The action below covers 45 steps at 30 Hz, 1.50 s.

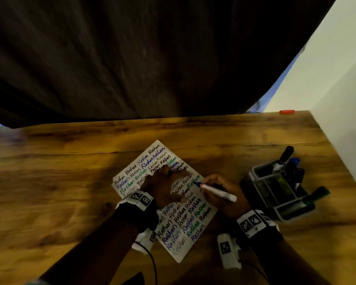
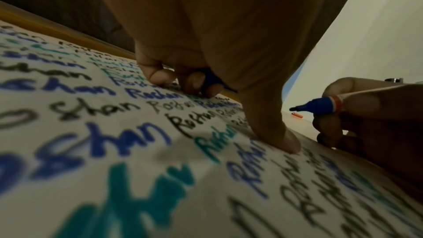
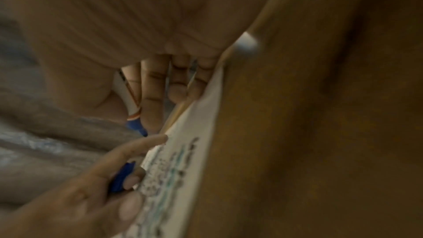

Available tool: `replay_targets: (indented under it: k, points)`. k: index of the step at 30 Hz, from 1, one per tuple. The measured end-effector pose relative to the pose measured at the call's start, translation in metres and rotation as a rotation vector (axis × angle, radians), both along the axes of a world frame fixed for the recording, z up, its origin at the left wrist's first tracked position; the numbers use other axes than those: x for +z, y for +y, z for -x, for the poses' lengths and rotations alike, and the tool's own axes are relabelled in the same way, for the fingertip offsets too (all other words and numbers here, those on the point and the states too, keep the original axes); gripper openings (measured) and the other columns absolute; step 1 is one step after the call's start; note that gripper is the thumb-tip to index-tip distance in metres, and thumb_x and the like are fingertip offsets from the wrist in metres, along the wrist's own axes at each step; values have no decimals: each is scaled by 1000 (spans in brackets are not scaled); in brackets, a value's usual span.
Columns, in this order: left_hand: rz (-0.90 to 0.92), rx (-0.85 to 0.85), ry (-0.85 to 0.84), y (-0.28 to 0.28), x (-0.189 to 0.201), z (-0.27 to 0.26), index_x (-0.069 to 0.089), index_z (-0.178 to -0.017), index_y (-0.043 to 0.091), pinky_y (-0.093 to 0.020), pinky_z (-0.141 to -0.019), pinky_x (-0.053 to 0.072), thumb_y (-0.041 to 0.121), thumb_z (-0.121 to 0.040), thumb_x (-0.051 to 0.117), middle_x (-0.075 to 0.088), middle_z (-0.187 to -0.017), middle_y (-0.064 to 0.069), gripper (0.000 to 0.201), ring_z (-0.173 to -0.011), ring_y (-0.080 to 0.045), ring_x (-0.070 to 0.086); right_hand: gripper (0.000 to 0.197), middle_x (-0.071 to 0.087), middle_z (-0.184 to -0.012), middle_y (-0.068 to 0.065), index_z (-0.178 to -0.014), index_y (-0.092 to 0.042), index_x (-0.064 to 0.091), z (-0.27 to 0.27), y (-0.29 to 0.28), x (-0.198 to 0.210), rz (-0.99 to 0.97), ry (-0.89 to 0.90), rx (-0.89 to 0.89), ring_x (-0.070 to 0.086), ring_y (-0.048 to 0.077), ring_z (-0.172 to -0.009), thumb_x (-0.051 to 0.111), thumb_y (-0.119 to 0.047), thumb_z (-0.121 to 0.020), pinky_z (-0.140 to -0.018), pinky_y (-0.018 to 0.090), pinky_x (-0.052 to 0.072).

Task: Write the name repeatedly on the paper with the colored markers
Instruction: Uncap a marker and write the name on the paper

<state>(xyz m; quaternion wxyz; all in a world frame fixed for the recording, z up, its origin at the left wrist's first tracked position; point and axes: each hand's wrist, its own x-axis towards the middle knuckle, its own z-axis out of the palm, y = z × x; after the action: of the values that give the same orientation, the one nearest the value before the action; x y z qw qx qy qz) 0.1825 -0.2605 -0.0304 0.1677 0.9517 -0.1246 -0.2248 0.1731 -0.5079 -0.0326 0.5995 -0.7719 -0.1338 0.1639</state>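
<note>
The white paper sheet [image 1: 197, 229], nearly full of names, lies on the wooden desk [image 1: 70, 161]. The left hand [image 1: 164, 186] presses it flat, curling around a blue cap [image 2: 211, 79]. The right hand [image 1: 224, 194] grips the blue-tipped white marker [image 1: 216, 190], tip just above the paper's edge. Next, I think, it lowers onto a free spot.

Each forearm is bare and wears a black wrist strap [image 1: 136, 212] topped with white blocks printed with black square markers [image 1: 253, 222]. A thin black cable [image 1: 152, 262] trails from the left unit.
</note>
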Motion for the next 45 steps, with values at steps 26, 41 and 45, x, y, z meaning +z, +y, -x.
replay_targets:
  k: [26,41,45]
  points:
    - [68,43,43,2,0,-6,19,-138,69,-50,-101,38,77,-73,65,30,-115,8,80,-121,-26,39,23,61,-72,-14,-75,-33,57,2,4,-15,260,-145,-83,61,-1,-67,74,-18,-73,-57,18,51]
    - [68,42,43,1,0,-6,21,-139,67,-50,-99,41,76,-73,66,26,-109,8,80,-118,-27,40,22,57,-69,-14,-81,-8,65,4,6,-2,295,-179,-128,56,-4,-62,68,-29,-72,-55,8,41]
    - [63,36,32,1,0,-6,23,-141,65,-47,-100,39,74,-75,66,29,-112,6,79,-119,-26,39,13,58,-74,-10,-88,-4,65,4,6,1,287,-149,-127,57,-5,-64,72,-12,-80,-53,8,44]
